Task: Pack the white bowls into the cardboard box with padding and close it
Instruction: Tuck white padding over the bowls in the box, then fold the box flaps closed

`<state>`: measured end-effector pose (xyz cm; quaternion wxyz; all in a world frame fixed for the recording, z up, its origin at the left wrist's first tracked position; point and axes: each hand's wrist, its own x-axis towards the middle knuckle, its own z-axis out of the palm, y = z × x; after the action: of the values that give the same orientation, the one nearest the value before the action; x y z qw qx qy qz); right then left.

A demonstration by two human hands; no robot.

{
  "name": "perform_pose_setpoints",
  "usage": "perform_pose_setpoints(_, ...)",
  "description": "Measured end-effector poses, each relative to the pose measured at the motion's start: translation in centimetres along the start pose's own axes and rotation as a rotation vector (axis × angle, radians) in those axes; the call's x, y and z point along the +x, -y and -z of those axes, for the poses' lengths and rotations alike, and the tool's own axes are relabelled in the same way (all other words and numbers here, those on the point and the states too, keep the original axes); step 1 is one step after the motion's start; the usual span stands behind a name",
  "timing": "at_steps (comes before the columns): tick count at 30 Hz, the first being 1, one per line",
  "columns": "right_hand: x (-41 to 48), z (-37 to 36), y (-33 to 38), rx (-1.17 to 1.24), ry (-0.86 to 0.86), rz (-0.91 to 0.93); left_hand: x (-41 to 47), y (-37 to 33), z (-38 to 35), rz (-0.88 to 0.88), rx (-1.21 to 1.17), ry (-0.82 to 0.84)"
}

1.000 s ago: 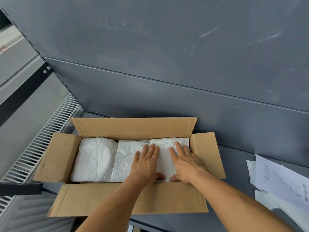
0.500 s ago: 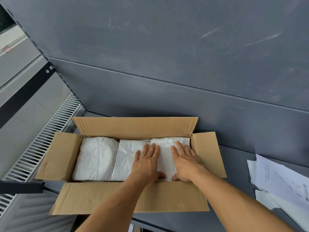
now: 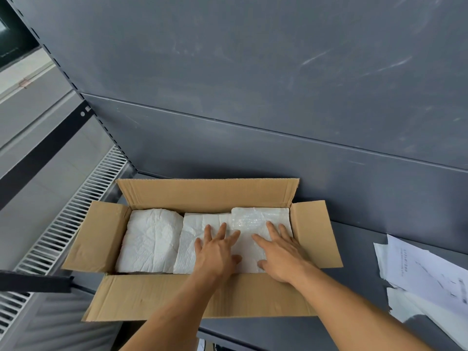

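left hand (image 3: 217,253), right hand (image 3: 282,257), fingers (image 3: 222,229) released flat on padding (image 3: 253,219), seemingly bubble-wrap, cardboard box (image 3: 207,196)

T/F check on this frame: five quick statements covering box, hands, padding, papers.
1. The cardboard box is open at the top. True.
2. The left hand grips a box flap. False: it lies flat, fingers spread, on the white padding inside the box.
3. The right hand rests flat on padding near the box's right end. True.
4. Padding covers only the right half of the box. False: it spans the box end to end.
5. The papers lie left of the box. False: they lie to its right.
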<state>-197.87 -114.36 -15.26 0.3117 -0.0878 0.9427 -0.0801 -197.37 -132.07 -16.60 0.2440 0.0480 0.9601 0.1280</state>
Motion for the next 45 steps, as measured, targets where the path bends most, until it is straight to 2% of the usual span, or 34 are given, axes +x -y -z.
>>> perform_pose_setpoints(5, -0.4, 0.1, -0.2, 0.026, -0.017, -0.002, 0.0, 0.1, -0.1, -0.004, -0.03, -0.035)
perform_pose_setpoints(12, -2.1, -0.2, -0.4, 0.116, -0.236, 0.01, -1.9, 0.3, -0.3, 0.049, -0.292, -0.261)
perform_pose_setpoints(15, -2.6, 0.0, -0.4, 0.11, -0.294, 0.013, -3.1, 0.2, 0.0, 0.101, -0.291, -0.337)
perform_pose_setpoints(26, -5.6, -0.3, -1.9, 0.221, -0.353, -0.024, -7.0, -0.7, -0.1, 0.219, -0.27, -0.416)
perform_pose_setpoints(33, -6.9, 0.1, -2.7, 0.234, -0.425, -0.017, -9.3, -0.4, -0.1, 0.338, -0.392, -0.454)
perform_pose_setpoints(41, -6.9, 0.7, -2.3, 0.227, -0.484, -0.132, -9.9, 3.7, 1.4, 0.394, -0.482, -0.491)
perform_pose_setpoints(45, -6.7, 0.6, -1.8, 0.16, -0.456, -0.226, -10.1, 6.5, 2.2, 0.496, -0.501, -0.513)
